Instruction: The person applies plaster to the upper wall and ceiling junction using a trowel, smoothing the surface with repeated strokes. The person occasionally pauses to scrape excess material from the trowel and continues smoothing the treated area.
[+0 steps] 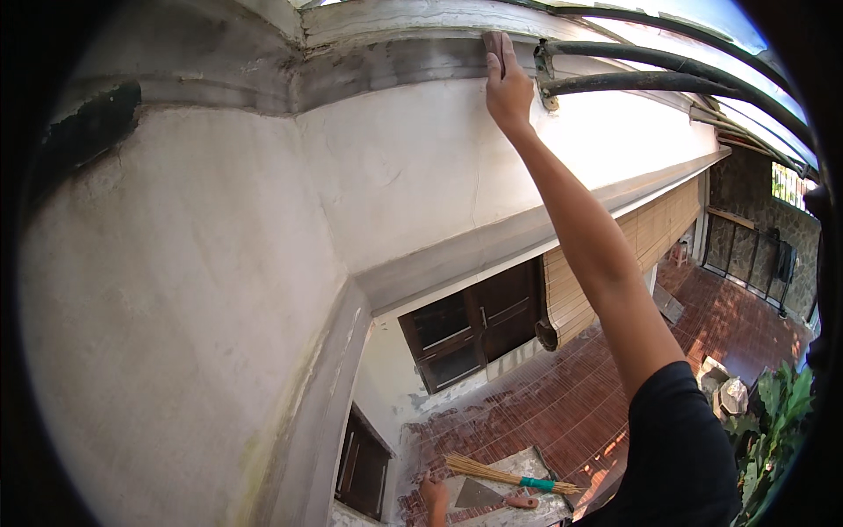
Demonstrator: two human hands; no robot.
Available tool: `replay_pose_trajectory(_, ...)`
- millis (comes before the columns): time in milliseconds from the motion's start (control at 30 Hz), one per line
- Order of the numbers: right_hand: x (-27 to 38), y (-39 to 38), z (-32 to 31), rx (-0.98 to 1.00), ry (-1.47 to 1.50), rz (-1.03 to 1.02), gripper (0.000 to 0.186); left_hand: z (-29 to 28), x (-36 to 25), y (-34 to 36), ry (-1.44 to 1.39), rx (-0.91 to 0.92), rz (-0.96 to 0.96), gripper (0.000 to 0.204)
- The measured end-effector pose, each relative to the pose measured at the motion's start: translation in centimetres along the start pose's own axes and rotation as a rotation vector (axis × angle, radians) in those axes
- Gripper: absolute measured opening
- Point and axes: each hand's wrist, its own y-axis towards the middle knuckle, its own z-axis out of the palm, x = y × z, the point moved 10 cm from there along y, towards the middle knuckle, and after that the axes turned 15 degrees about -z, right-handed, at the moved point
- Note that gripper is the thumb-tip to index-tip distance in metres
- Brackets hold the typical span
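Note:
High overhead, my right hand (509, 92) is closed around a small brown sanding block (494, 42). The block rests against the pale moulding (421, 35) just above a grey band on the wall, left of a dark metal bracket. Low in the view, my left hand (433, 492) has its fingers curled at the left side of a worn board (522, 461); what it grips cannot be made out. On that board lie a stick brush with green binding (509, 474) and a wide scraper with a wooden handle (492, 499).
Dark metal bars (650, 83) stick out from the wall right of my raised hand. A grey ledge (457, 263) runs below, with a rolled bamboo blind (580, 299) under it. The red tiled floor (562, 386) lies far down; leafy plants (777, 422) stand at right.

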Motion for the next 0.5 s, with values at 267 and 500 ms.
replay_pose_trajectory(267,-0.5,0.0,-1.5,-0.059,-0.093,0.155,0.052,0.1,-0.4,-0.6,0.014,0.010,-0.116,0.041)
replay_pose_trajectory(500,1.5,-2.5,3.8,0.350,-0.144,-0.050,0.054,-0.7,-1.7,-2.3,0.043,0.020,-0.053,0.043)
